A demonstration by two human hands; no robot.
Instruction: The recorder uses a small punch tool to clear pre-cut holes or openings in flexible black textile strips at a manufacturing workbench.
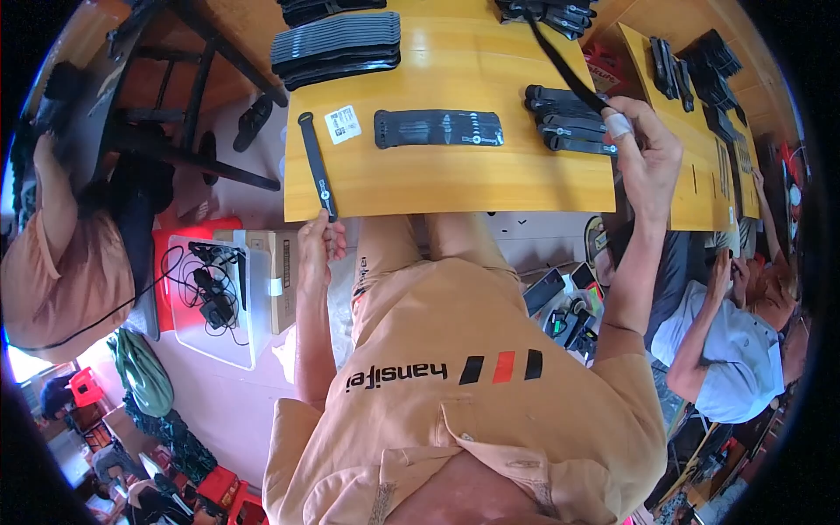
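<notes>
- Step: sorting black straps on yellow table (455,175).
- Left hand (317,245) pinches one strap (317,166) at table edge.
- Right hand (643,144) grips long strap (560,61) over pile (569,127).
- Next, likely: lay strap flat, aligned.

— What lies at the near left edge?
— A thin black strap (316,164), flat, running lengthwise toward the edge.
— And on the right?
— A long black strap (560,59), lifted, slanting up from fingertips.
</notes>
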